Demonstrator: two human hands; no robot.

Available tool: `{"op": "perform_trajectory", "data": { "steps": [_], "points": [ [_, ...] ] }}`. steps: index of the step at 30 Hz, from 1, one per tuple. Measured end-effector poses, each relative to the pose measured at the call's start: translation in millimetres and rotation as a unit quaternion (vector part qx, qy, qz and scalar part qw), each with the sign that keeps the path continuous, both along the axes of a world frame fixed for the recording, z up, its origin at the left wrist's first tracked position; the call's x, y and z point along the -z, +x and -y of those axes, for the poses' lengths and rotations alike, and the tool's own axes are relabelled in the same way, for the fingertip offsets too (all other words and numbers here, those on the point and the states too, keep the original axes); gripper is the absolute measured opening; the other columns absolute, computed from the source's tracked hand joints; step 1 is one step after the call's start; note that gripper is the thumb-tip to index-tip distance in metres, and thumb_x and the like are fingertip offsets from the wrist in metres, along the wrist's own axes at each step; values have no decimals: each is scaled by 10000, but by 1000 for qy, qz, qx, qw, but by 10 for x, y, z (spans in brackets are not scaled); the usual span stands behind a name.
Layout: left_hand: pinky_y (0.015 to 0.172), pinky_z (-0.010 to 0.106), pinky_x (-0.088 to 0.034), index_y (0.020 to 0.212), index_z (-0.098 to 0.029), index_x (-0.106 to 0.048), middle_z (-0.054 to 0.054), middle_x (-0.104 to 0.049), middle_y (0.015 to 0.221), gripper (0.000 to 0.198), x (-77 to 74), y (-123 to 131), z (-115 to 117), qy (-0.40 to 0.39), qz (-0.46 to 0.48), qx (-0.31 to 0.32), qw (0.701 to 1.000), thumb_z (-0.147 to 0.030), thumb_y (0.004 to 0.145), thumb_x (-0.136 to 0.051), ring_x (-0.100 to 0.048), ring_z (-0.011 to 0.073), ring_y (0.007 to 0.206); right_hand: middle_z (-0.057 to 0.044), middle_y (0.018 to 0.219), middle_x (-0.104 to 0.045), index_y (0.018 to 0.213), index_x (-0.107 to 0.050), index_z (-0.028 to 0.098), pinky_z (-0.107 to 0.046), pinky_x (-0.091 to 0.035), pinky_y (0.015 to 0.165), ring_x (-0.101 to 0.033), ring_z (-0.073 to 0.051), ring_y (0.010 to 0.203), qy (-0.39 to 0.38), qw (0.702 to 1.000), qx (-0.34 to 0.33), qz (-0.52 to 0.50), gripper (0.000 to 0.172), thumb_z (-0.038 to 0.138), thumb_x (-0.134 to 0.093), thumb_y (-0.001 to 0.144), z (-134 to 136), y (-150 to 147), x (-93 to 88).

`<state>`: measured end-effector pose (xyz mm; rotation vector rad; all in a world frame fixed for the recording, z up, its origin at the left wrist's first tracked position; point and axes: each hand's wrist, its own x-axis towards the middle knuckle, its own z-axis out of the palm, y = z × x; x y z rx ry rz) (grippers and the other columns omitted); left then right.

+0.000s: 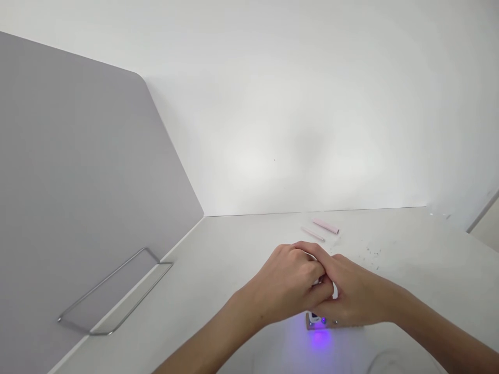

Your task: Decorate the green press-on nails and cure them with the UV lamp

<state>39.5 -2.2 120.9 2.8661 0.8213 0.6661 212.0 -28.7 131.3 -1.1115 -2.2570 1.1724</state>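
Note:
My left hand (288,283) and my right hand (356,296) meet over the white table (218,291), fingers curled and touching each other. Under them sits a small device (317,321) that casts a violet glow on the tabletop just in front of the hands. The left fingers are closed against the right hand's fingers; something small and white shows between them, and I cannot make out what it is. Beyond the hands lie two pink sticks, a thicker one (326,225) and a thinner one (312,234).
A grey divider panel (78,197) stands along the table's left edge on a metal wire foot (113,296). A white wall (312,104) rises behind the table. Small dark specks (372,253) lie at the right of the sticks.

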Motion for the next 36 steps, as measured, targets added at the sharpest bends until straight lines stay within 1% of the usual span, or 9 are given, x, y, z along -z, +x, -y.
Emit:
{"op": "perform_trajectory", "data": {
  "steps": [4, 7, 10, 12, 16, 20, 24, 29, 36],
  "points": [
    [456, 265, -174, 474, -123, -439, -55, -293, 418, 214, 7, 0, -12, 12, 2, -3, 1000, -84, 679, -487, -192, 88, 460, 120, 578, -426, 1523, -293, 216, -197, -288, 418, -363, -90, 478, -20, 1000, 8, -9, 759, 75, -591, 839, 12, -32, -10],
    [451, 266, -170, 469, -121, -400, -53, -252, 422, 230, 23, 0, -10, 16, 5, -3, 1000, -90, 679, -487, -162, 91, 463, 122, 569, -426, 1535, -286, 224, -203, -292, 424, -371, -93, 476, -29, 999, 14, -14, 797, 38, -585, 820, 11, -40, 1],
    [446, 266, -163, 469, -119, -377, -51, -263, 421, 244, 39, 1, -5, 15, 5, -2, 1000, -97, 688, -484, -177, 91, 461, 122, 575, -456, 1543, -273, 260, -198, -313, 432, -411, -99, 491, -36, 999, 11, -12, 853, 3, -572, 787, -3, -36, 15],
    [447, 266, -160, 472, -120, -376, -50, -274, 420, 254, 44, 1, -4, 17, 4, -3, 1000, -102, 701, -484, -185, 91, 459, 131, 565, -451, 1540, -269, 267, -190, -304, 423, -409, -96, 489, -40, 999, 7, -9, 877, -9, -564, 762, -9, -30, 16],
    [453, 266, -168, 471, -119, -366, -50, -276, 418, 281, 25, 4, -5, 19, -2, -11, 1000, -113, 722, -491, -180, 90, 458, 146, 538, -428, 1529, -277, 227, -186, -291, 411, -376, -89, 470, -40, 999, 7, -5, 856, 4, -568, 756, -3, -19, 5],
    [458, 265, -174, 475, -118, -368, -50, -281, 418, 287, -15, 13, 12, 19, -1, -12, 1000, -118, 729, -500, -182, 88, 460, 128, 585, -480, 1526, -277, 249, -190, -319, 424, -419, -97, 497, -27, 1000, 4, -5, 861, 13, -569, 752, 5, -9, -12],
    [464, 263, -183, 488, -118, -392, -50, -323, 433, 273, -34, 17, 35, 20, 1, -8, 1000, -119, 739, -500, -219, 87, 464, 124, 591, -481, 1526, -277, 268, -195, -334, 431, -446, -109, 513, -30, 1000, -2, -10, 878, 4, -565, 739, 7, -4, -33],
    [461, 269, -180, 479, -121, -361, -47, -297, 420, 305, -26, 16, 28, 12, -12, -18, 1000, -132, 744, -511, -196, 93, 462, 137, 557, -434, 1520, -293, 251, -197, -291, 416, -387, -103, 490, -35, 999, 0, -13, 878, -1, -559, 722, 12, -14, -36],
    [467, 277, -172, 483, -122, -325, -45, -277, 419, 307, -21, 10, 21, 7, -16, -21, 1000, -132, 730, -507, -170, 97, 468, 127, 570, -464, 1538, -255, 245, -203, -322, 442, -423, -114, 516, -42, 999, 11, 4, 917, 21, -598, 717, 7, -21, -33]
  ]
}}
